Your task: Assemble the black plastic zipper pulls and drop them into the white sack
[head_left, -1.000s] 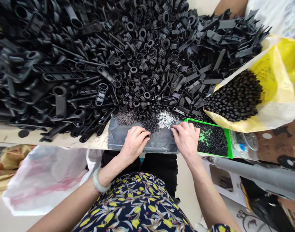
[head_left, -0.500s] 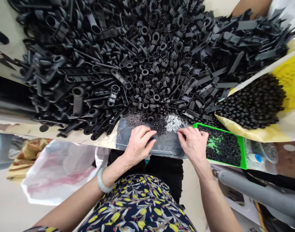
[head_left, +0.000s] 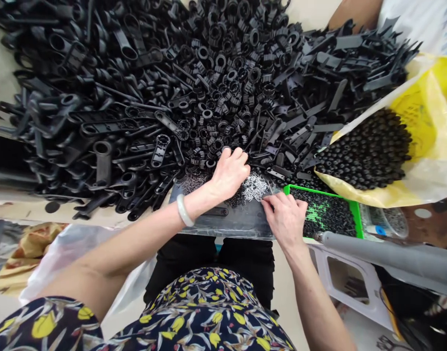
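Observation:
My left hand [head_left: 230, 171] reaches over the near edge of a heap of black plastic rings [head_left: 223, 107], its fingers curled down. Whatever its fingertips hold is hidden. My right hand [head_left: 286, 214] rests at the right of the dark work board [head_left: 245, 219], thumb and forefinger pinched at the edge of a small pile of silver pins [head_left: 255, 187]. What is in that pinch is too small to make out. On the board, below my left wrist, lies a flat black part [head_left: 218, 211] with a round end. Small dark screw-like pieces [head_left: 192, 183] lie left of my left hand.
Black handle-like parts [head_left: 102, 161] are heaped on the left, flat black blades [head_left: 349, 44] at the right back. A green tray [head_left: 358, 219] of small black pieces stands beside my right hand. Behind it, a yellow bag [head_left: 424, 136] holds black beads. A grey tube [head_left: 384, 251] runs below.
My left hand has moved from the board up and to the right, onto the rings. The flat black part now shows on the board. My right hand stays by the pins; the view has shifted slightly.

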The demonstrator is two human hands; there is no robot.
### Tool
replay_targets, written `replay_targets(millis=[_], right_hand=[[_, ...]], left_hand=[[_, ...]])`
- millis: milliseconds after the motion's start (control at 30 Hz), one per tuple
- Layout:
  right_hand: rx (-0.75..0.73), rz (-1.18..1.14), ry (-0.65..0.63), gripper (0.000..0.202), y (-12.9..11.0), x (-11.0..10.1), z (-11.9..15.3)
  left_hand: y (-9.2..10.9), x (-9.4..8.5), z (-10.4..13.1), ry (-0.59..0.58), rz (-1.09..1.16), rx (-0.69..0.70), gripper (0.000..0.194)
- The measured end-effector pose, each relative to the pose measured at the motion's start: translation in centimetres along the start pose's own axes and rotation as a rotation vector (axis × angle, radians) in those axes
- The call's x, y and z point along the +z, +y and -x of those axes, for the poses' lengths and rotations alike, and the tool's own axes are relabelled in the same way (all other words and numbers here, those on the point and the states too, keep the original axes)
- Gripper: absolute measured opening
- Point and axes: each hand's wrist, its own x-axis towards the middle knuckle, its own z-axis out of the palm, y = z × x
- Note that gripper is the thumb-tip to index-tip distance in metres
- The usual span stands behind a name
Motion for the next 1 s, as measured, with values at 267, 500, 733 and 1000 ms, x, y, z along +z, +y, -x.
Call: replay_targets(millis=[267,500,733,1000], right_hand=[[0.039,-0.075,-0.003,0.025,0.4,0.3,0.0],[0.006,0.024,-0.034,0.033,-0.4,0.2,-0.4],[0.004,-0.085,0.002,0.027,-0.2,0.5,-0.2],[-0.031,-0.279,0.024,0.022,-1.6,0.8,0.7]], left_hand=[[-1.2,0.4,0.4,0.058,0.307,0.058,0.032],[-0.8,-1.4,0.3,-0.031,0.172,0.054,0.019],[2.0,-4.5,10.4,0.147,0.583,-0.189,0.012],[4.7,0.5,14.8,0.302,0.648,-0.36,0.021]])
